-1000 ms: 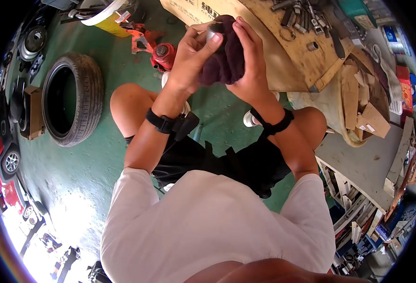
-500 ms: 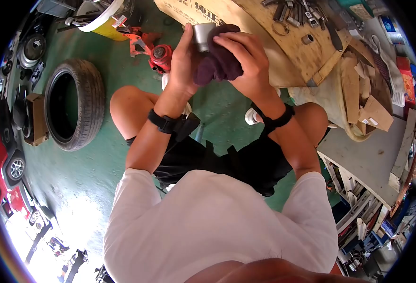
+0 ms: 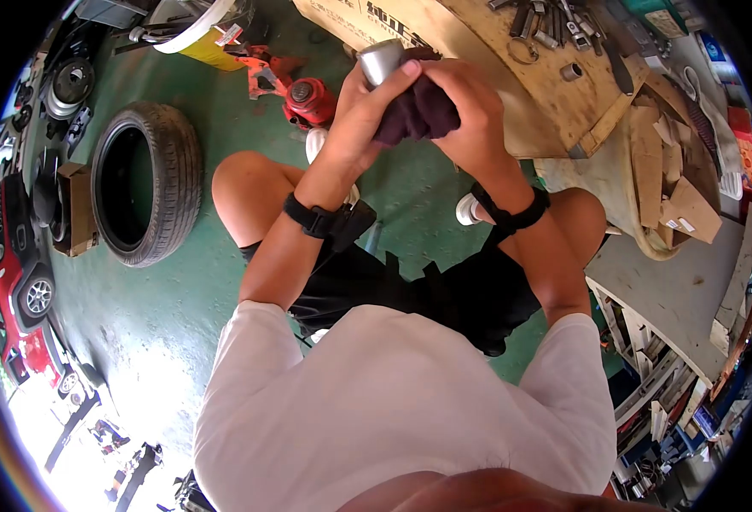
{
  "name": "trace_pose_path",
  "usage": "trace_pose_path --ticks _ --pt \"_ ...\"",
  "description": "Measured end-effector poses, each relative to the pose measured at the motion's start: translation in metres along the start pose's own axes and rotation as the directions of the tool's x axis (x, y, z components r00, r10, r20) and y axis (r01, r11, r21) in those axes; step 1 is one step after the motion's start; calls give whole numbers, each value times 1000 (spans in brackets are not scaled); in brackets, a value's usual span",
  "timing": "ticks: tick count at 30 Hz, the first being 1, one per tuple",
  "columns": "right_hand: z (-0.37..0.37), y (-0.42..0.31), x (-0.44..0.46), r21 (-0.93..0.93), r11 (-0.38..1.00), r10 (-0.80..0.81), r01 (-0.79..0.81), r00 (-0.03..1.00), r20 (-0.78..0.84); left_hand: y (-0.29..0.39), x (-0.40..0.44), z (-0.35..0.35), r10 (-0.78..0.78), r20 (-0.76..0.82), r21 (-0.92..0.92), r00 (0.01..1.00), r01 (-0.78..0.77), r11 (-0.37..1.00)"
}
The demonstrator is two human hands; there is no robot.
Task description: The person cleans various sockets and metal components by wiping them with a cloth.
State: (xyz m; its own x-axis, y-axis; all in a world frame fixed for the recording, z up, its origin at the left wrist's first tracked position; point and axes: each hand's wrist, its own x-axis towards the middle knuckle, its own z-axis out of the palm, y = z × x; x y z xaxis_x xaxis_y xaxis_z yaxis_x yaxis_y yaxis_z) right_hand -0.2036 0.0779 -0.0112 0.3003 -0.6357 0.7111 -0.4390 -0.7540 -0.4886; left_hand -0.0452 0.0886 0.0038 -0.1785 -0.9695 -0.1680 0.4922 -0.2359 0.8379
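A silver metal cylinder (image 3: 380,61) is tilted in the grip of my left hand (image 3: 360,119). That hand's thumb reaches across toward the cloth. Bunched against the cylinder is a dark maroon cloth (image 3: 418,113), and my right hand (image 3: 476,102) is closed around its right side. The two hands are close together, in front of my knees and above the green floor. The cylinder's lower part and the right fingertips are hidden by the cloth and the left hand.
A red bottle jack (image 3: 309,102) stands on the floor just beyond my hands. To the left is an upright tire (image 3: 147,183). A wooden-topped bench (image 3: 512,94) bears sockets and tools (image 3: 555,26). Cardboard scraps (image 3: 674,183) fill a sack at right.
The left thumb has moved over the cylinder's side toward the cloth. The cylinder is tilted more, and the right hand has wrapped further round the cloth.
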Motion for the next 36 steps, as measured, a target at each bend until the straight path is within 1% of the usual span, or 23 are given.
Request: trace_pose_path --ticks 1,2,4,8,10,11,13,14,15,16,17,19,20,22,23,26,27,29,30,31,33,34,36 --pt "0 1 -1 -39 998 -45 44 999 -19 2 -1 1 -40 -19 -5 999 40 999" --pt "0 0 -2 -38 998 -45 44 999 -19 3 -1 0 -40 -20 -5 999 40 999" --pt "0 -4 -1 -112 990 -90 88 996 -8 4 -1 -2 12 33 -55 999 -10 998" --pt "2 -8 2 -102 991 -93 91 996 -14 -2 2 -11 82 52 -61 995 -79 995" --pt "5 -14 6 -22 999 -40 38 997 -72 -4 4 -16 83 74 7 994 -84 996" --pt "5 -15 7 -22 999 -45 43 996 -76 -5 4 -18 88 77 10 993 -89 996" --pt "4 -13 11 66 996 56 -53 997 -47 -8 8 -18 174 52 7 983 -175 985" --pt "3 -10 15 63 997 44 -41 998 -54 -10 13 -19 185 59 10 981 -186 982" --pt "2 -10 14 89 994 67 -66 998 -11 -12 12 -19 193 31 -14 981 -192 981" --pt "0 -10 12 116 989 93 -97 995 35 -15 11 -20 195 -1 -38 981 -195 980" --pt "-1 -8 11 121 988 95 -99 995 36 -16 12 -20 193 -5 -35 981 -193 981" --pt "-2 -5 10 45 999 25 -24 999 -34 -19 10 -20 161 7 -56 987 -161 985" --pt "-2 -4 11 -16 999 -31 31 998 -52 -21 10 -21 153 -15 -51 988 -153 987" --pt "-8 -7 9 -56 996 -77 74 996 -46 -20 10 -16 71 -21 -105 997 -73 992" --pt "-8 -8 6 -43 996 -77 75 996 -47 -18 8 -13 84 -14 -88 996 -84 993" --pt "-7 -8 3 -99 992 -80 74 995 -54 -16 8 -6 70 -48 -104 996 -75 992" --pt "-6 -8 0 -106 992 -68 61 996 -64 -17 9 -4 91 -55 -22 994 -92 995" --pt "-6 -8 0 -119 992 -60 52 996 -70 -18 11 -6 81 -54 -24 995 -82 996" --pt "-4 -9 3 -73 997 -24 18 996 -82 -18 12 -7 69 -54 -20 996 -70 997" --pt "-3 -11 6 -26 1000 14 -16 996 -93 -18 13 -8 70 -55 -25 996 -72 997" --pt "0 -9 9 2 999 37 -37 997 -73 -18 14 -10 141 -6 -95 990 -141 985" --pt "1 -8 10 31 998 62 -60 996 -58 -17 13 -11 139 -2 -101 990 -138 985" --pt "2 -6 9 28 997 78 -76 996 -45 -13 14 -12 141 38 -135 989 -135 982"
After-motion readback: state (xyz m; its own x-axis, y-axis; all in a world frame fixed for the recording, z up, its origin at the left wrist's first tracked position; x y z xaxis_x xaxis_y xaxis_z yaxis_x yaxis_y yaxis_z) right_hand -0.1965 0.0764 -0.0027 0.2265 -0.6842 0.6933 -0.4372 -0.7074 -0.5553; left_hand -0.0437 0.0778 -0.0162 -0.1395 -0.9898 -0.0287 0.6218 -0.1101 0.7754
